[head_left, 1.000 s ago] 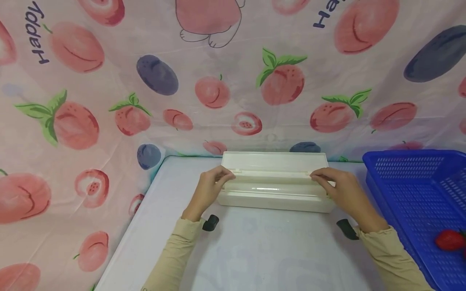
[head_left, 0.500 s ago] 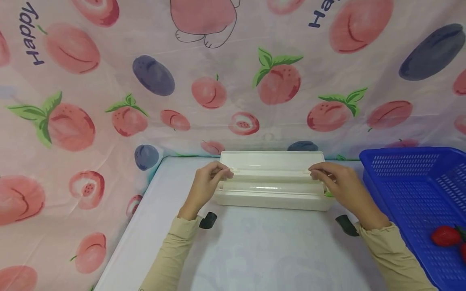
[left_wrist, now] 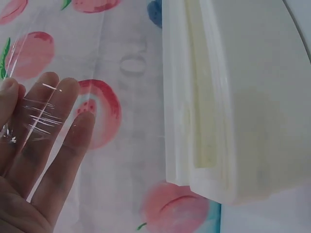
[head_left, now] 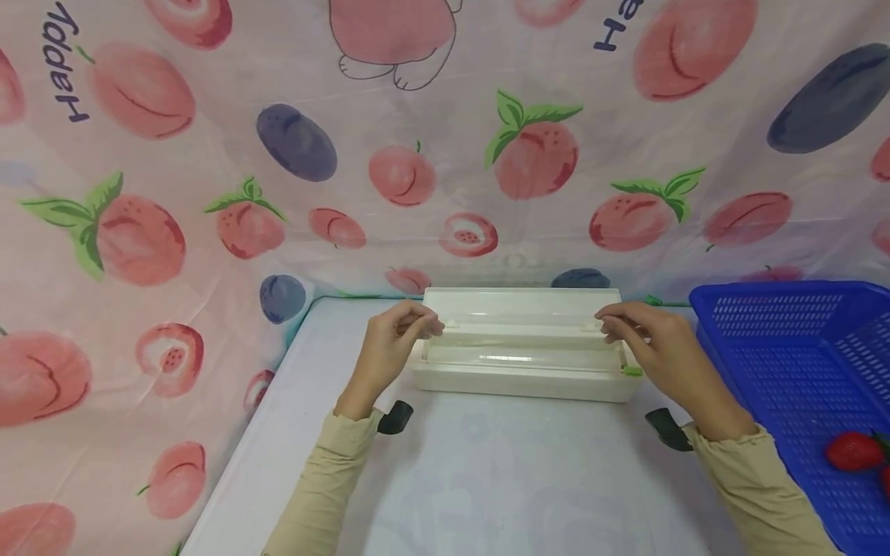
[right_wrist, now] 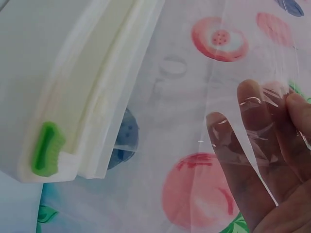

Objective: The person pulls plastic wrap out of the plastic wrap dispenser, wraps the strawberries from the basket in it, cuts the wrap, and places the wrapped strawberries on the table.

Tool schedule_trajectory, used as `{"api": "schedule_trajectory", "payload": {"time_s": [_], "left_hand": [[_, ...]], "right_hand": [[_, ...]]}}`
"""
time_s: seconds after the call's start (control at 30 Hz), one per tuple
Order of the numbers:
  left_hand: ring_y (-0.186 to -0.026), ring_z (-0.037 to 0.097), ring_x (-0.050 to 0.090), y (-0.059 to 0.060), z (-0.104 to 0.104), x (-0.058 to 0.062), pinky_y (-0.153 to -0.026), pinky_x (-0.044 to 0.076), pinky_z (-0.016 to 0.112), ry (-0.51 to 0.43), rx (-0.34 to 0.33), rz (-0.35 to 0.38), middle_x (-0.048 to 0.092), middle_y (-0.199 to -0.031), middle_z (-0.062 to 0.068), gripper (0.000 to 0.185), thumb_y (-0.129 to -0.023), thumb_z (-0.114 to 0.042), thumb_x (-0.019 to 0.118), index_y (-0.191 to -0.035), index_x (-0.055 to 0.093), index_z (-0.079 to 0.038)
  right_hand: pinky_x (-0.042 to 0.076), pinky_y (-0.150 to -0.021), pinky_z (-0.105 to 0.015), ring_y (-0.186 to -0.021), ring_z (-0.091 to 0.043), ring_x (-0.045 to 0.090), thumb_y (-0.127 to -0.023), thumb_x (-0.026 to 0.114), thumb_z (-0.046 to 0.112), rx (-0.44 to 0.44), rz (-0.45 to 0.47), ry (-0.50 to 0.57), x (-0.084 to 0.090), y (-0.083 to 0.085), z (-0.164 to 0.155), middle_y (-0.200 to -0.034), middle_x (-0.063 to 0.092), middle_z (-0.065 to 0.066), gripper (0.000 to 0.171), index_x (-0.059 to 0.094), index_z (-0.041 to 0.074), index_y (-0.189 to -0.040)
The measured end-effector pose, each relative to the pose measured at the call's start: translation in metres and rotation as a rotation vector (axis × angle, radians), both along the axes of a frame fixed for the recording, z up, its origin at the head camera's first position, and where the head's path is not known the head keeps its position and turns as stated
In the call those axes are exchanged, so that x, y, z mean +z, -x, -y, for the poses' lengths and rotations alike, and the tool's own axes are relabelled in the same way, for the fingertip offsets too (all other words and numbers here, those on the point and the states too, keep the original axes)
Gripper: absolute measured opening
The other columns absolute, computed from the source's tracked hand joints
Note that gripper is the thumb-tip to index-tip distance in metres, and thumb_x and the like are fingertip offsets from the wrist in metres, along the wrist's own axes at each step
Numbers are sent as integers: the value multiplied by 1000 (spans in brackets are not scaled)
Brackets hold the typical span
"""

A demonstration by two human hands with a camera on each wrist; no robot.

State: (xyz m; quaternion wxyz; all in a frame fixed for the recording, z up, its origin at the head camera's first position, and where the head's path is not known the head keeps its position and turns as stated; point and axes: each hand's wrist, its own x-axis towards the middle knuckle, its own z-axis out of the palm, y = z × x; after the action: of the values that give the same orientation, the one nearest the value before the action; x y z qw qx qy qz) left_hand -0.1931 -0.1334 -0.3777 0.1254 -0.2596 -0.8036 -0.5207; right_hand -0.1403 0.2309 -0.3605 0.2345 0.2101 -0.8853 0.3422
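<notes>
A long white cling film dispenser (head_left: 524,384) lies on the table with its lid (head_left: 521,300) raised at the back and a roll of film (head_left: 521,357) inside. Clear cling film (left_wrist: 41,119) stretches between both hands, above the box. My left hand (head_left: 392,347) pinches one corner between thumb and index finger; its other fingers lie behind the film. At the opposite corner, my right hand (head_left: 660,359) pinches the film the same way, wrinkles crossing its fingers (right_wrist: 255,131). A green slider (right_wrist: 48,149) sits at the dispenser's right end.
To the right stands a blue plastic basket (head_left: 779,363) with strawberries (head_left: 854,451) in it. A fruit-patterned cloth (head_left: 417,100) hangs close behind the dispenser. Dark wrist-camera parts (head_left: 395,418) jut inward from both cuffs. The white tabletop (head_left: 501,479) extends in front of the box.
Both hands have risen slightly and moved a little farther apart, drawing the film with them. The green slider at the dispenser's right end now shows beside the right hand.
</notes>
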Motion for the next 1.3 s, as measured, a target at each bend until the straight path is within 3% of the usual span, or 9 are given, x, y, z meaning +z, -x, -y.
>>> {"api": "schedule_trajectory", "payload": {"time_s": [0.3,0.5,0.73,1.3], "left_hand": [[-82,26,74,-3,-1,8,-79,60,30,-67,-17,1,75,-88,14,10,-95,-9,64,-97,68,0],[-80,22,73,-5,0,14,-75,61,30,-65,-6,-8,75,-86,11,12,-95,-12,65,-96,68,-1],[-78,25,73,-6,1,18,-71,61,32,-90,-19,5,74,-85,15,15,-95,-11,65,-98,67,4],[-75,19,73,-11,1,32,-63,61,31,-103,-7,-31,74,-85,12,12,-95,-12,66,-98,68,0]], "right_hand": [[49,-69,-5,-72,-2,63,-95,60,-6,9,-18,15,8,-3,1,-86,70,-5,18,70,4,-107],[53,-63,-11,-68,-6,64,-93,61,-9,31,-18,36,12,-4,2,-83,69,-4,20,70,3,-106],[53,-63,-11,-68,-4,64,-91,62,-11,37,-37,53,18,-6,4,-83,69,-3,22,70,3,-105],[53,-62,-11,-69,1,62,-88,64,-14,32,-86,54,30,-12,5,-81,68,-1,24,71,2,-103]]}}
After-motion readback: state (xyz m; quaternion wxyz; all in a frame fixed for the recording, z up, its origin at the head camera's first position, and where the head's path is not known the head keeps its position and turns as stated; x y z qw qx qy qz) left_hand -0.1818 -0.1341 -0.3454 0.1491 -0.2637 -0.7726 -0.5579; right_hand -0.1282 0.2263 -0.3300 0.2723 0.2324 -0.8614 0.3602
